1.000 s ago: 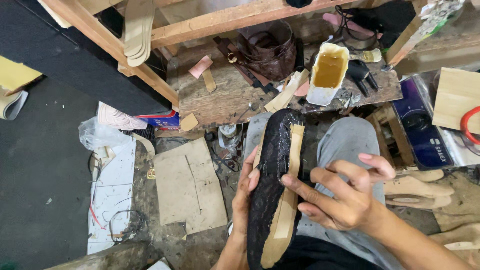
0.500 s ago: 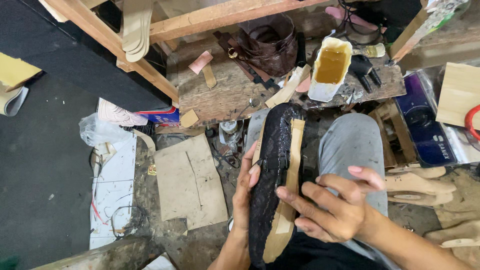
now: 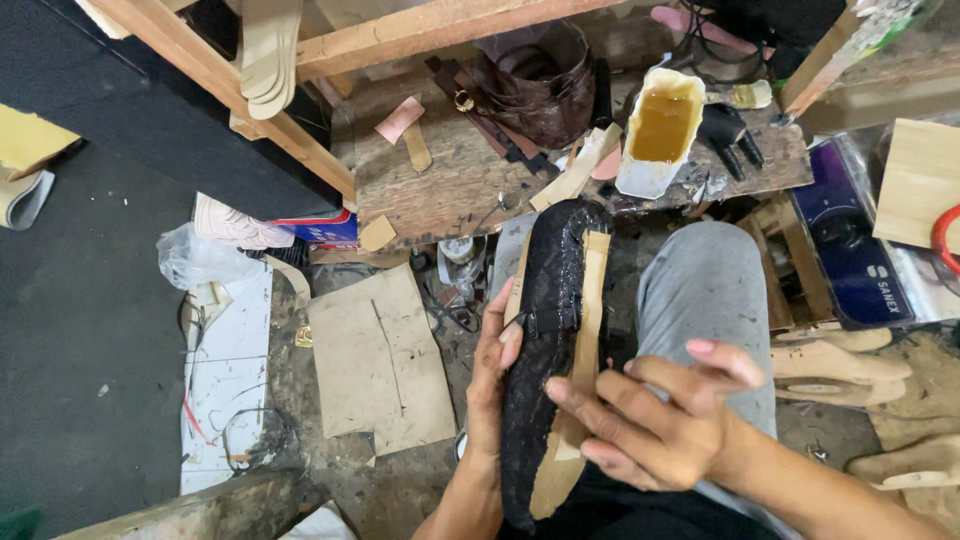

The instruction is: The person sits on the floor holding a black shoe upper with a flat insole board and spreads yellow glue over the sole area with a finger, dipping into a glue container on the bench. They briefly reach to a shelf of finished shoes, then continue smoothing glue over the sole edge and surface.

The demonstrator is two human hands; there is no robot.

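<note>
Left hand (image 3: 492, 372) grips black shoe upper (image 3: 548, 330) from the side; right hand (image 3: 655, 425) presses fingers on tan insole (image 3: 580, 350). Glue tub (image 3: 657, 132) on wooden bench (image 3: 440, 190) just beyond. Cardboard (image 3: 380, 360) on floor.
</note>
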